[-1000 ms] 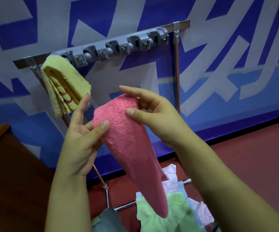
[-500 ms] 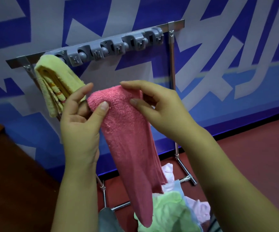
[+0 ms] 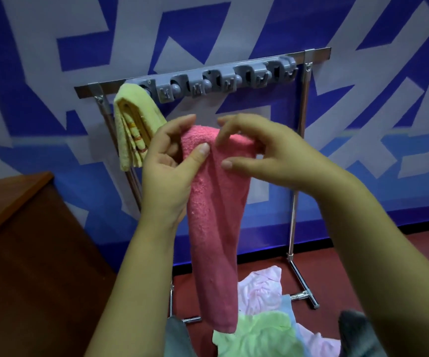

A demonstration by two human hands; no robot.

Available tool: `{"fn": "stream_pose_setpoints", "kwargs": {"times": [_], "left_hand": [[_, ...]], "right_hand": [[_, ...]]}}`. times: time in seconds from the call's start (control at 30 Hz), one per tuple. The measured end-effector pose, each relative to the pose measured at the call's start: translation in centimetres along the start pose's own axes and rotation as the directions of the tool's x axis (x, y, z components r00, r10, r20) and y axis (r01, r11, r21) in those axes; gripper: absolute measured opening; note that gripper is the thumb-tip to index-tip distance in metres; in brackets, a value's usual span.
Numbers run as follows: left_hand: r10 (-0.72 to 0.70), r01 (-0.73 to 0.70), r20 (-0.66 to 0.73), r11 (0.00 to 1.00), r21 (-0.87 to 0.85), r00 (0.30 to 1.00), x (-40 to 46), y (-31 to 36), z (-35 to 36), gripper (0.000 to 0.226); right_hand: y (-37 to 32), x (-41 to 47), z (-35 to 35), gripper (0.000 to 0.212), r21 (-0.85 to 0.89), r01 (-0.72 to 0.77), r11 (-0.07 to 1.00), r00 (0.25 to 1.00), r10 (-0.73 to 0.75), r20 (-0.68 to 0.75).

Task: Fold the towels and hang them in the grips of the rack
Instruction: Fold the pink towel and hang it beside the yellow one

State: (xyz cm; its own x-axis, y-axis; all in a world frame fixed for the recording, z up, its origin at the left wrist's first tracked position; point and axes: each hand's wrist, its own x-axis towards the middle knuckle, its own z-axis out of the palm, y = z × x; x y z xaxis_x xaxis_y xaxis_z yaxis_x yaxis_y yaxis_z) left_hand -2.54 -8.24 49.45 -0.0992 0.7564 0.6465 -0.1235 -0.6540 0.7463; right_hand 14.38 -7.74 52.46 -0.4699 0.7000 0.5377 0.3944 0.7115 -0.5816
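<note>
Down by my feet a heap of loose towels (image 3: 264, 328) lies on the floor, green and pale pink, waiting their turn. Above it the pink towel (image 3: 213, 228) hangs in front of me, folded narrow, its long axis running almost straight down from the folded top between my hands. My left hand (image 3: 168, 171) pinches that top, thumb on the near face and fingers behind it. My right hand (image 3: 264, 153) has its fingers curled over the top edge from the right, thumb out toward the cloth; I cannot tell how firmly it holds. Beyond and above my hands runs the rack (image 3: 299, 140), with its grey grips (image 3: 221, 79) in a row along the bar. The yellow towel (image 3: 133, 130) already hangs from the leftmost one, just left of my left hand. The next free grip sits straight up and slightly behind the pink fold, so I judge the coming move is a short lift up and away, with the left hand nearer
</note>
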Motion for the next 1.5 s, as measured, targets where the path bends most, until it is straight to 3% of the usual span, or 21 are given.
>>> {"fn": "stream_pose_setpoints", "kwargs": {"times": [0.07,0.2,0.3,0.5,0.7,0.9,1.0,1.1,1.2,1.4,1.5], "left_hand": [[-0.051,0.051,0.010,0.998,-0.043,0.999,0.3,-0.2,-0.4,0.039],[-0.142,0.142,0.007,0.987,-0.068,0.990,0.6,-1.0,-1.7,0.041],[-0.199,0.198,-0.016,0.980,-0.031,0.980,0.9,-1.9,-2.5,0.041],[-0.151,0.192,-0.239,0.968,0.162,0.959,1.0,-3.1,-3.6,0.035],[-0.242,0.248,-0.096,0.967,0.060,0.965,0.9,-4.0,-1.3,0.022],[-0.278,0.275,0.001,0.949,-0.153,0.960,3.6,-3.8,-0.8,0.054],[-0.235,0.237,-0.030,0.964,0.117,0.971,5.5,-3.8,-0.5,0.059],[-0.136,0.161,-0.093,0.915,0.369,0.986,8.1,-4.2,-0.3,0.085],[-0.011,0.112,-0.184,0.828,0.549,0.983,11.4,-5.3,-1.3,0.095],[0.135,0.157,-0.295,0.606,0.780,0.946,15.6,-5.0,-3.5,0.071],[0.225,0.152,-0.284,0.468,0.871,0.932,17.3,-4.0,-4.2,0.059]], "right_hand": [[-0.3,1.2,-0.4,0.019,0.008,-0.025,1.000,0.997,0.024,0.073],[-1.2,3.4,-0.4,0.025,-0.257,-0.081,0.963,0.936,0.162,0.312],[-2.1,4.9,0.2,0.025,-0.365,-0.114,0.924,0.890,0.258,0.376],[-3.2,7.9,0.5,0.017,-0.369,-0.249,0.896,0.893,0.360,0.271],[-3.1,10.4,0.2,0.017,-0.252,-0.335,0.908,0.913,0.379,0.153],[-2.9,14.3,-0.5,0.014,-0.210,-0.357,0.910,0.928,0.372,0.034],[-3.0,16.8,-0.7,0.016,-0.177,-0.361,0.916,0.931,0.366,-0.006],[-3.5,19.1,-0.8,0.013,-0.115,-0.381,0.917,0.924,0.381,-0.030],[-4.2,21.2,-1.1,0.003,0.062,-0.433,0.899,0.901,0.434,-0.013],[-4.3,25.2,-2.5,0.046,0.260,-0.444,0.858,0.893,0.448,0.046],[-4.0,27.0,-3.1,0.053,0.311,-0.421,0.852,0.902,0.430,0.041]]}}
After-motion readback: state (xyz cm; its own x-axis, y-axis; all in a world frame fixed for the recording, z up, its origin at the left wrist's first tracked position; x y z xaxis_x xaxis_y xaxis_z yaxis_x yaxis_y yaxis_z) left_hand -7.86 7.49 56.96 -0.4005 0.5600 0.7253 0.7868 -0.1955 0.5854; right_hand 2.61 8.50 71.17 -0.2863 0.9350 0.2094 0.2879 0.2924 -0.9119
